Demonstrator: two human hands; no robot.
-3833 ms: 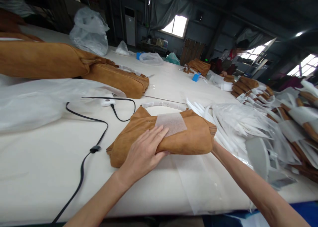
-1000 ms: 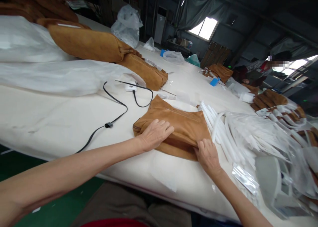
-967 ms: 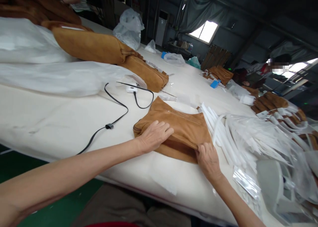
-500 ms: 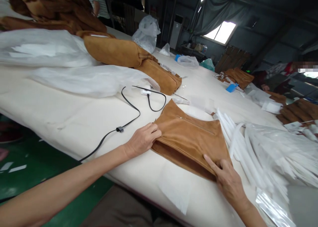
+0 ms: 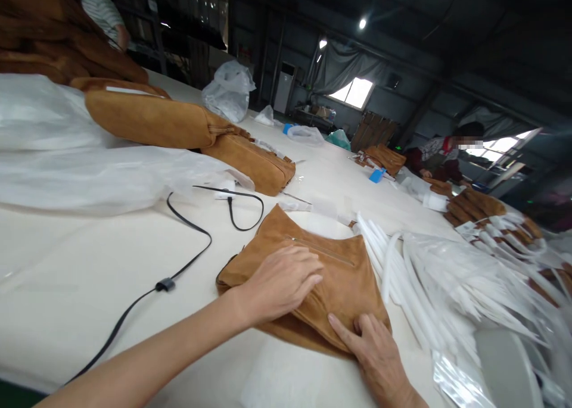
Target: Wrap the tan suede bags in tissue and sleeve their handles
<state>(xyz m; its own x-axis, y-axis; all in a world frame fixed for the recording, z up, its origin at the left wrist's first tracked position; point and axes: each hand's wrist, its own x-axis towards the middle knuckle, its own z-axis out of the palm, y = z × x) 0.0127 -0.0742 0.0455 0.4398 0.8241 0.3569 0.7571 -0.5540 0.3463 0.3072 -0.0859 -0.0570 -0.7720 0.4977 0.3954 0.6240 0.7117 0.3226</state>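
The workshop is dim under its lamps, and daylight from the far window reaches a long pale worktop (image 5: 67, 265). On its near side lies a tan leather-look handbag (image 5: 339, 289), flat, its zip (image 5: 324, 252) facing up and a dark gap showing between layers along its near edge. To the left of the handbag a black strap (image 5: 183, 271) snakes across the surface; just right of the handbag are white foam strips (image 5: 397, 271), and beyond the handbag, to the left, bigger tan bags (image 5: 179, 119) are heaped. A co-worker (image 5: 440, 152) leans over more goods far beyond the handbag, to its right.

The person's left grip (image 5: 283, 286) is spread loosely on the upper panel, clasping nothing I can see. The right grip (image 5: 373, 342) sits at the handbag's near right part, one digit stretched along the panel; I can't tell whether the bent fingers pinch the edge.

To my eye, this wants a light, even palm: steady that right part, smooth outward from the zip, line up the gaping layers, and spare the soft surface from nails.
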